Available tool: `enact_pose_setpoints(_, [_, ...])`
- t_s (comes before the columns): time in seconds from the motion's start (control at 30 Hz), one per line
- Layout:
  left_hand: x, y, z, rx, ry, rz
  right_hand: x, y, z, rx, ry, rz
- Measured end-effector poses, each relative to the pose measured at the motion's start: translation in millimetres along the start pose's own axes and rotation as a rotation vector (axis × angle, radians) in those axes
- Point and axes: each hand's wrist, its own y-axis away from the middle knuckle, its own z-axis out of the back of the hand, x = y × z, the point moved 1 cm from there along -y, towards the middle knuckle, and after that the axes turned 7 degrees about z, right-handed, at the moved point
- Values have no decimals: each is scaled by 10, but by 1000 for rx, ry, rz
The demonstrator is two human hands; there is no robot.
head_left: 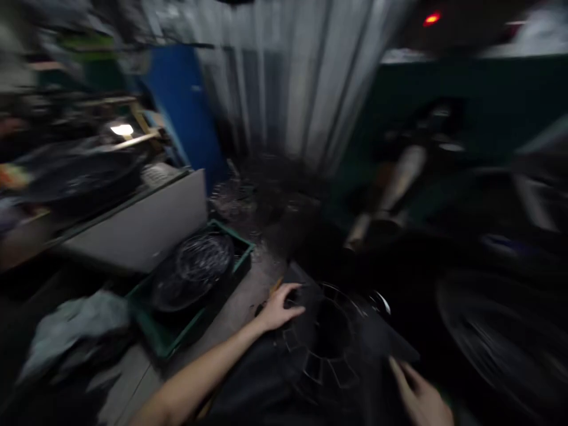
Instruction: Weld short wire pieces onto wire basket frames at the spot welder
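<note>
A dark round part with spokes and a central hole [331,337] lies low in the middle of the blurred view, on a dark flat surface. My left hand [280,306] rests on its left rim, fingers curled over the edge. My right hand [419,396] lies at the lower right of the part, fingers stretched toward its edge. Motion blur hides finer detail of both hands.
A green crate [168,340] with dark round discs stands on the floor at the left. Behind it is a grey bench panel [146,228] with clutter. A crumpled cloth [73,325] lies lower left. A blue door [184,106] and corrugated wall [293,77] stand behind. A wheel-like shape [497,331] is right.
</note>
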Motion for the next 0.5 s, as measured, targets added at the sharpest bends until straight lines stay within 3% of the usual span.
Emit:
enact_pose_setpoints(0.1, [32,-137,-36,-58,-106,-15,154,-359,521,-367,-75,67])
enact_pose_setpoints(0.2, [73,-350,-36,1,-96,-35,459,-902,1380,-753,12,273])
enact_pose_setpoints(0.27, [103,-413,-53,33,-94,-32,769,-1325,1894,-921,145,419])
enact_pose_setpoints(0.37, [151,-399,-96,8,-94,-29,1297,-2034,2320,-872,433,483])
enact_pose_setpoints(0.5, [196,-350,-118,-56,-84,-29,1773,-2781,2334,-552,779,465])
